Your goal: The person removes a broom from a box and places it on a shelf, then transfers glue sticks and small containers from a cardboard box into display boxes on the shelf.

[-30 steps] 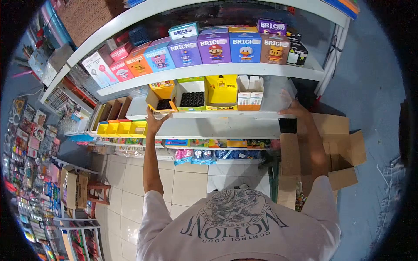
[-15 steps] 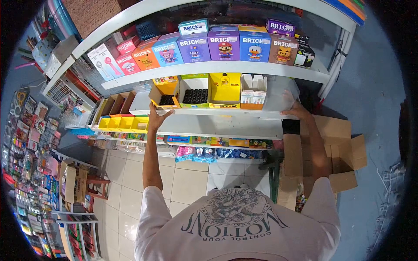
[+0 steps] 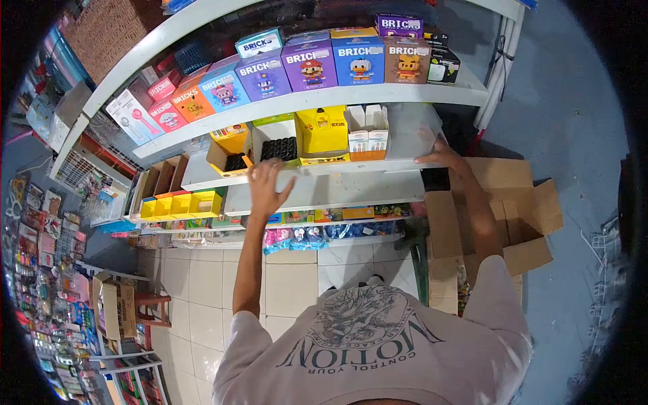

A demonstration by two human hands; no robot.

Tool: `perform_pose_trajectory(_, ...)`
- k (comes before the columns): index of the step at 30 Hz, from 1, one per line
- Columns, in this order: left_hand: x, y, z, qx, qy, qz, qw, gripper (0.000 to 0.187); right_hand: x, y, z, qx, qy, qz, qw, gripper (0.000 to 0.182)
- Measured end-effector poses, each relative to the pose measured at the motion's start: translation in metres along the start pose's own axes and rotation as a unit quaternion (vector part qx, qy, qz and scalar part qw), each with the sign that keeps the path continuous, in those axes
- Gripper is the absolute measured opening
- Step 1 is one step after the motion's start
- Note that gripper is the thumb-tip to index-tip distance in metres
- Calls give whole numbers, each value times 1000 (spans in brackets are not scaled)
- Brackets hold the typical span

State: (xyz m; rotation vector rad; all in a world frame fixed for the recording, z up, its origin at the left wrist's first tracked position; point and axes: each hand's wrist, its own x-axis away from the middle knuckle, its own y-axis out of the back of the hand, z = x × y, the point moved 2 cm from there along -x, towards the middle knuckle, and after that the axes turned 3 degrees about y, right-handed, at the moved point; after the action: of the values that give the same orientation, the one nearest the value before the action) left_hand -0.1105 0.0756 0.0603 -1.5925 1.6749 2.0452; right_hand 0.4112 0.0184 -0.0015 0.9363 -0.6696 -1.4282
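My left hand [image 3: 268, 187] is open, fingers spread, with the fingertips at the front of an orange-and-yellow display box [image 3: 217, 156] and a white-and-green display box [image 3: 255, 138]. Both boxes hold black round-topped items. To their right stand a yellow display box [image 3: 325, 138] and a white carton [image 3: 368, 144] of small packs. At the shelf's right end, my right hand [image 3: 443, 157] rests with thumb and fingers apart, the thumb along the white shelf edge [image 3: 398, 164] and the fingertips against a clear plastic panel [image 3: 410, 130].
Boxed brick sets [image 3: 309, 64] line the shelf above. Yellow bins [image 3: 180, 204] sit at lower left, and a lower white shelf [image 3: 331, 191] runs beneath. An opened cardboard box [image 3: 526, 219] stands on the right. Small packaged goods [image 3: 57, 304] fill the far left.
My left hand has left the outer left side of the orange-and-yellow box and moved right, across the box fronts. The right hand stays at the shelf's right end. The view has shifted slightly.
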Motion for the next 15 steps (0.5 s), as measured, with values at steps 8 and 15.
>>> perform_pose_trajectory(8, -40, -57, -44, -51, -69, 135, 987, 40, 7, 7, 23, -124, -23, -30, 992, 111)
perform_pose_trajectory(15, -42, -66, -38, -47, -101, 133, 985, 21, 4, 8, 22, -30, -46, -8, 998, 121)
